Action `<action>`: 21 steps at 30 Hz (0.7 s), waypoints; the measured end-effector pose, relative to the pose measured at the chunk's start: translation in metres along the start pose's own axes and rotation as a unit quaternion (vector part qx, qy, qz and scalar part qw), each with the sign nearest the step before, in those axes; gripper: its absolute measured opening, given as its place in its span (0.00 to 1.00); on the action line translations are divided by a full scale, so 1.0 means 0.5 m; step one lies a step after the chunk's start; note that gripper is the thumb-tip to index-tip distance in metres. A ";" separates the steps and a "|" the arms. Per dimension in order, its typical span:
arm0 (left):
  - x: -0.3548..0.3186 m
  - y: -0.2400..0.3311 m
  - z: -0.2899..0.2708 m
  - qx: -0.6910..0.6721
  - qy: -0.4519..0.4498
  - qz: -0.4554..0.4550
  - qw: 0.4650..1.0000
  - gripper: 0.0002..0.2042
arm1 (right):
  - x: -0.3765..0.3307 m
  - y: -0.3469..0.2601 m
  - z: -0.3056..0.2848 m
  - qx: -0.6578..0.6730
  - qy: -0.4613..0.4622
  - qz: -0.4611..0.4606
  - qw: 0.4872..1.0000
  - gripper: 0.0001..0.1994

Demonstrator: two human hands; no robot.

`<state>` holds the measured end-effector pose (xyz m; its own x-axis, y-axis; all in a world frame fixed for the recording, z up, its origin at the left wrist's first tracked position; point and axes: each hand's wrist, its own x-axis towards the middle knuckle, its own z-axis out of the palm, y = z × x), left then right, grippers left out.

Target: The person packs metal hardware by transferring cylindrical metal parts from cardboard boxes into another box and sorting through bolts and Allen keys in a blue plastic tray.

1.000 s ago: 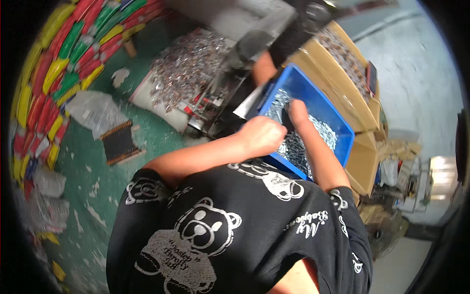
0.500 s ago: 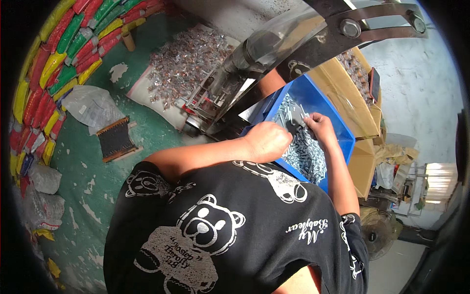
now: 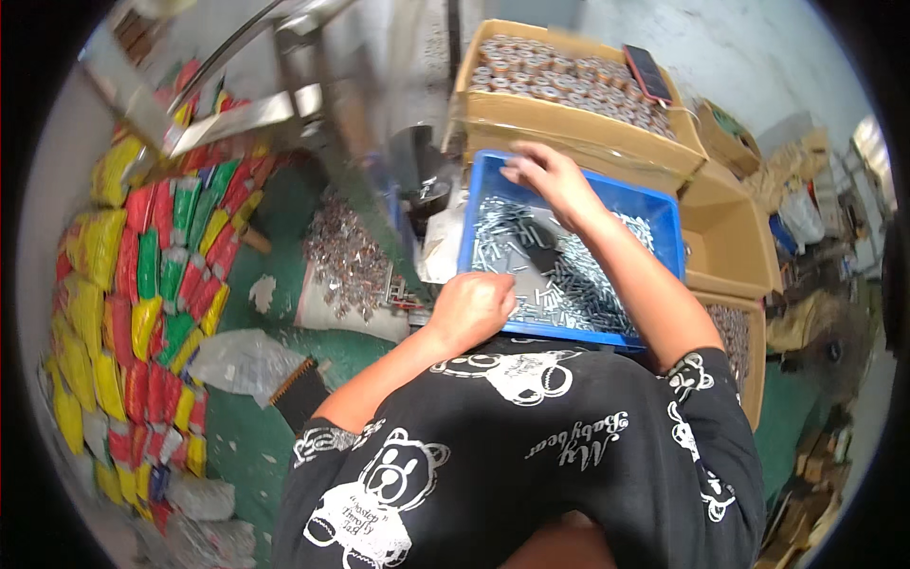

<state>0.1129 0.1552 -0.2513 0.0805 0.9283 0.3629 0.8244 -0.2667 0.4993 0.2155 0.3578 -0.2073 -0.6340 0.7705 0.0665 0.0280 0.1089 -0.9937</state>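
Observation:
A blue plastic bin (image 3: 677, 261) holds a loose heap of small silvery screw-like metal pins (image 3: 592, 270), with part of its grey bottom showing. My left hand (image 3: 477, 305) is curled into a fist at the bin's near left corner. Whatever its fingers hold is hidden from here. Over the far side of the bin, my right hand (image 3: 555, 182) is raised above the pins, its fingertips by the back wall. Motion smears those fingers, so I cannot make out anything between them.
Behind the bin stands a cardboard box (image 3: 588, 123) of round brown-and-silver parts, a phone (image 3: 647, 74) on its edge. A metal machine frame (image 3: 327, 123) rises at the left. Small shiny parts (image 3: 349, 256) lie on a sheet on the floor, near stacked coloured packets (image 3: 142, 322).
The view has swung, bringing the bin nearer the middle. My right hand has left the pins and moved toward the bin's far wall. My left hand stays closed by the near edge.

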 end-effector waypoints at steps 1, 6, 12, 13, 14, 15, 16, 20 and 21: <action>0.001 0.006 0.000 0.007 0.002 -0.004 1.000 0.08 | -0.057 0.013 -0.052 0.028 0.016 -0.010 0.999 0.18; 0.014 0.024 -0.004 0.036 -0.002 -0.028 0.999 0.08 | -0.348 0.066 -0.322 -0.025 0.181 0.044 0.982 0.15; 0.010 0.037 -0.003 0.052 -0.011 -0.070 0.996 0.08 | -0.712 0.189 -0.613 -0.002 0.504 0.072 0.861 0.12; 0.021 0.037 0.006 0.037 -0.015 -0.083 0.996 0.08 | -0.778 0.228 -0.646 -0.048 0.575 0.129 0.806 0.12; 0.017 0.026 0.012 0.033 -0.019 -0.082 0.996 0.08 | -0.812 0.258 -0.668 -0.093 0.627 0.181 0.752 0.12; 0.015 0.027 0.010 0.039 -0.014 -0.075 0.996 0.08 | -0.844 0.280 -0.673 -0.088 0.633 0.175 0.749 0.12; 0.022 0.025 0.016 0.041 -0.016 -0.072 0.996 0.08 | -0.868 0.300 -0.675 -0.228 0.599 0.226 0.734 0.11; 0.028 0.054 0.014 0.051 -0.025 -0.082 0.995 0.08 | -0.845 0.398 -0.667 -0.461 0.522 0.310 0.647 0.09; 0.023 0.048 0.016 0.052 -0.024 -0.082 0.995 0.08 | -0.840 0.403 -0.664 -0.461 0.522 0.309 0.648 0.09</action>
<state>0.1383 0.1615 -0.2414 -0.0357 0.9691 0.2441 0.8816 -0.0846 0.4644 0.7439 0.2645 -0.4054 0.5724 0.7990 0.1843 0.7819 -0.4640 -0.4164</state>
